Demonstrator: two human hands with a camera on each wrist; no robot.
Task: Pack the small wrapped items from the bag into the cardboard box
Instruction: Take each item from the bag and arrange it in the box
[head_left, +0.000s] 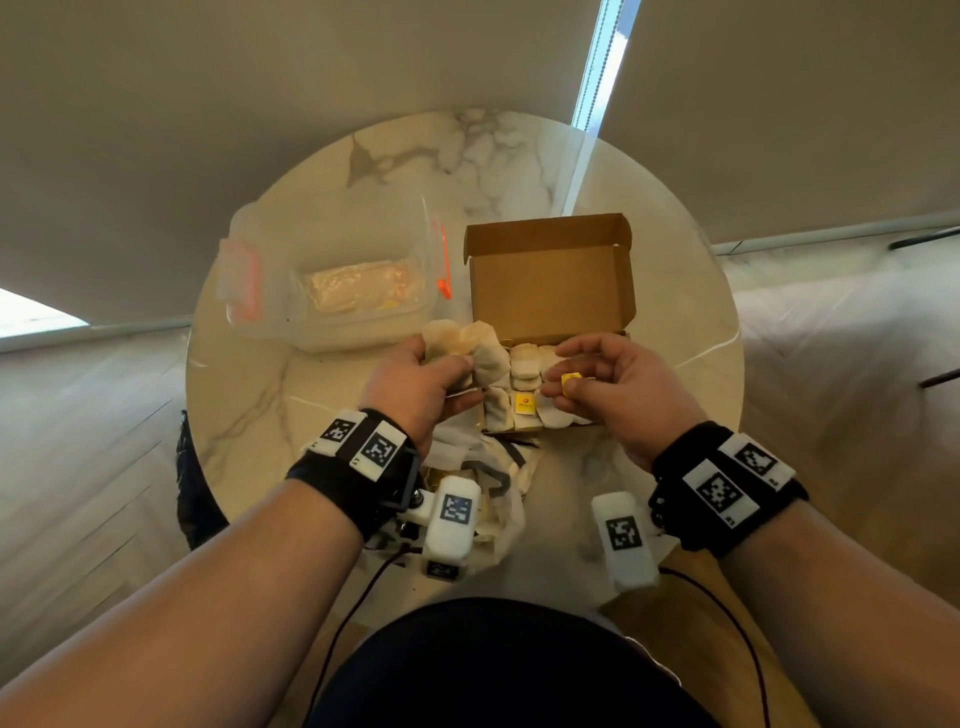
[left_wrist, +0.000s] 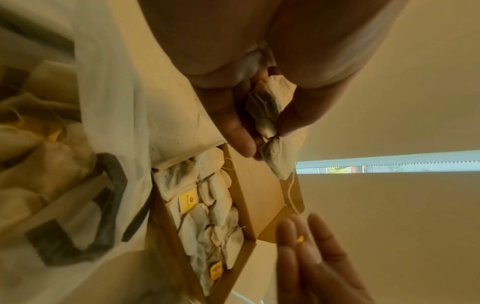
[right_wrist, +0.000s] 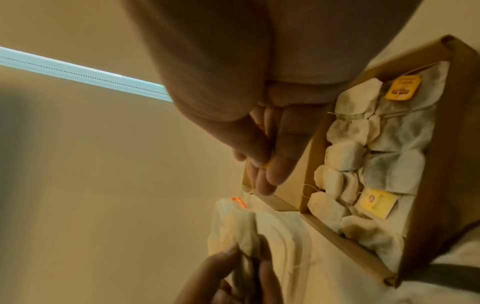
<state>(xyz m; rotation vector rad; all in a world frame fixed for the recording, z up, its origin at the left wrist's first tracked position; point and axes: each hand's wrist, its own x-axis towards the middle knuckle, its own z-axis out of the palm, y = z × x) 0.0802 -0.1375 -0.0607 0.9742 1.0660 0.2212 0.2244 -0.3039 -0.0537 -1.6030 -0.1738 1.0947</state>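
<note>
My left hand (head_left: 441, 371) grips a bunch of pale tea bags (head_left: 470, 345) just left of the open cardboard box (head_left: 550, 280). The grip shows close up in the left wrist view, fingers curled round the tea bags (left_wrist: 270, 107). My right hand (head_left: 563, 387) hovers over the box's tray and pinches a small yellow tag (head_left: 571, 382) between thumb and fingers. A thin string (left_wrist: 292, 193) runs from the held bags toward that tag (left_wrist: 300, 239). Several tea bags (right_wrist: 376, 154) with yellow tags fill the tray. The white bag (head_left: 488, 478) lies crumpled under my left wrist.
A clear plastic container (head_left: 337, 280) with orange clips stands at the back left of the round marble table (head_left: 260, 395). The box's lid (head_left: 545, 234) stands up behind the tray. The table's edge is close to my body.
</note>
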